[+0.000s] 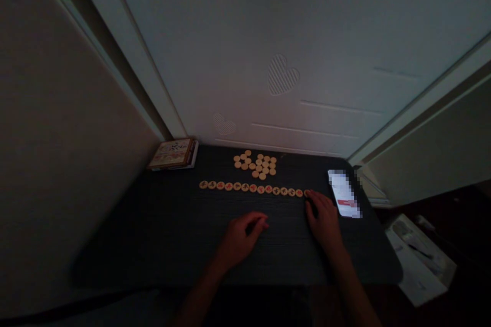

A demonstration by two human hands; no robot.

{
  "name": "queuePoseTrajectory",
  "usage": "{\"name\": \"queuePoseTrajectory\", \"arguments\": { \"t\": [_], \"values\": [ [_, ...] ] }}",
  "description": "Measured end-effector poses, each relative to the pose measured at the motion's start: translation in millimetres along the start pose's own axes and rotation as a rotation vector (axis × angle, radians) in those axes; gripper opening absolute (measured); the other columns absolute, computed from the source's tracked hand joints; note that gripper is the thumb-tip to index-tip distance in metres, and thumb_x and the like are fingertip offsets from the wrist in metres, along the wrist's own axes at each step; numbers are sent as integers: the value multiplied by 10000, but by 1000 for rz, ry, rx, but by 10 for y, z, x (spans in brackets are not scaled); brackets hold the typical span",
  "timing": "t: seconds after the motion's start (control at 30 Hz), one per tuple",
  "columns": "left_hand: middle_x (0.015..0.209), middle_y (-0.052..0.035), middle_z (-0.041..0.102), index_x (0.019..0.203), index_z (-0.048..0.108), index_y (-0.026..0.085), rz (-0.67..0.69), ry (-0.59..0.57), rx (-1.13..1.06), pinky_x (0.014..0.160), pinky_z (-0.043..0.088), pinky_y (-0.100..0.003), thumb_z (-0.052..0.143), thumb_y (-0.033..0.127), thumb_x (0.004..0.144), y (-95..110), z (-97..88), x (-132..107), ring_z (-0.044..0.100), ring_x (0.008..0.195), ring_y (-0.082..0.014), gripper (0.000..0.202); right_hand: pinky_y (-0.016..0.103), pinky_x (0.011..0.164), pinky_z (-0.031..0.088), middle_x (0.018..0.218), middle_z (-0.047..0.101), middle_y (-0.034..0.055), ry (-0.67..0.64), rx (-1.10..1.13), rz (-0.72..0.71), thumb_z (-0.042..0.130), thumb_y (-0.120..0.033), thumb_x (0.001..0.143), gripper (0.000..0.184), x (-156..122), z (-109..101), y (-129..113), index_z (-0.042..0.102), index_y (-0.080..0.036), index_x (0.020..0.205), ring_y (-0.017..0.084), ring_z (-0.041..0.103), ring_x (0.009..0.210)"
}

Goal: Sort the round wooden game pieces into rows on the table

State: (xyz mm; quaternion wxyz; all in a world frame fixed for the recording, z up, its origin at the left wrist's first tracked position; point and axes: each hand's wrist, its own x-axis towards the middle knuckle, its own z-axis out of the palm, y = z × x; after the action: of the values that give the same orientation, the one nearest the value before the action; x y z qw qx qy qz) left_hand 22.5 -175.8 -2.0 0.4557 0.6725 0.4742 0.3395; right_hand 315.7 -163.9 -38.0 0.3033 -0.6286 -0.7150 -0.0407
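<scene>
A row of round wooden Chinese chess pieces (253,188) with red and black characters runs across the dark table. At the row's right end, my right hand (324,219) has its thumb and fingertips on the last chess piece (307,193), which they partly cover. My left hand (241,235) hovers nearer to me, below the middle of the row and apart from it. Its fingers are curled, thumb and fingertips close together; whether anything is between them is hidden. Behind the row lies a loose group of plain-topped chess pieces (259,168), with no characters visible.
A lit phone (344,194) lies right of my right hand. Stacked books or boxes (173,154) sit at the table's (161,235) far left corner. A white panel with embossed hearts (283,75) rises behind. A white box (420,260) stands lower, off the right edge.
</scene>
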Motion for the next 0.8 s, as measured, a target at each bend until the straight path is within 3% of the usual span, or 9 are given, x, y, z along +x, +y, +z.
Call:
{"name": "queuePoseTrajectory", "arguments": {
  "t": [0.3, 0.57, 0.8],
  "values": [
    [909, -15, 777, 1158, 654, 238, -33, 15, -98, 822, 540, -303, 534, 405, 985, 16, -17, -11, 729, 859, -175, 269, 504, 989, 474, 1236, 685, 118, -22, 7, 29, 494, -315, 967, 391, -26, 2, -13, 588, -215, 1333, 293, 602, 1168],
    [832, -32, 766, 1144, 640, 195, -35, 101, -170, 769, 556, -304, 516, 418, 985, 15, -22, 15, 722, 779, -176, 301, 507, 1007, 475, 1341, 612, 144, 3, 26, 78, 488, -340, 966, 471, -67, -2, -67, 497, -199, 1415, 295, 575, 1213],
    [826, -23, 760, 1115, 654, 199, 7, 77, -116, 751, 553, -293, 527, 412, 980, 7, -1, 18, 714, 756, -167, 283, 498, 1026, 477, 1358, 585, 149, 52, 52, 65, 492, -328, 974, 395, -168, -3, -123, 570, -204, 1341, 288, 554, 1234]
  ]
}}
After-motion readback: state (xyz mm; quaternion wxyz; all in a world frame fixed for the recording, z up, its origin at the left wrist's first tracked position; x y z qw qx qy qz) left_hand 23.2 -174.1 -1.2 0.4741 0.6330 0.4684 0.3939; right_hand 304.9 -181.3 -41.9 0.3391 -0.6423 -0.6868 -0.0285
